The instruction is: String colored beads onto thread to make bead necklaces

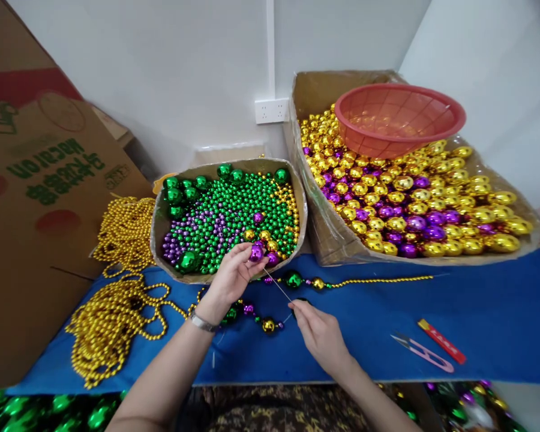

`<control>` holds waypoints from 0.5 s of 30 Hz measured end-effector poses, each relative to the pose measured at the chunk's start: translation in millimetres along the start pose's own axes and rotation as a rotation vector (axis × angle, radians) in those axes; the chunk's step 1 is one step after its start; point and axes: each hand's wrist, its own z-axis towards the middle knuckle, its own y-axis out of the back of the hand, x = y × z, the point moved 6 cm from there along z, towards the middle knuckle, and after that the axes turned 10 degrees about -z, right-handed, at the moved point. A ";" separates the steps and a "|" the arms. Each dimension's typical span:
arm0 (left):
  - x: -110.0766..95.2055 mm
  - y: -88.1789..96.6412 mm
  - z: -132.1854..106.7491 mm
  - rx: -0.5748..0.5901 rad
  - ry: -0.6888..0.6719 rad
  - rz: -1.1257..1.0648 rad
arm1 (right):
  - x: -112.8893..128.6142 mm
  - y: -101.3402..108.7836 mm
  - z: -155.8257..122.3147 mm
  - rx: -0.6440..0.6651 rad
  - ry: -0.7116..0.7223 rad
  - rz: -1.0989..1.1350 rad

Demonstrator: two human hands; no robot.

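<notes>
Left grip [236,273] pinching purple bead [256,252], right grip [317,330] holding thread [278,286]

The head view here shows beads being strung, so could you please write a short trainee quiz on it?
1. True or false: the left hand pinches a purple bead.
2. What holds the thin needle's lower end? A) right hand B) scissors C) red basket
3. What colour is the cloth under the hands?

Key: 1 true; 2 A; 3 blue.
</notes>
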 end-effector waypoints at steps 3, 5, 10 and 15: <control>5.2 -6.6 -7.0 -0.020 0.002 -0.100 | 2.0 1.2 0.6 -0.015 0.019 -0.030; 7.2 -8.5 -9.2 -0.027 -0.012 -0.120 | 2.3 1.6 0.5 -0.016 0.023 -0.042; 11.7 -8.7 -11.0 -0.029 -0.003 -0.185 | 2.2 2.5 0.1 -0.022 0.029 -0.044; 13.8 -8.1 -12.6 -0.034 0.004 -0.213 | 2.7 2.4 0.8 -0.009 0.029 -0.052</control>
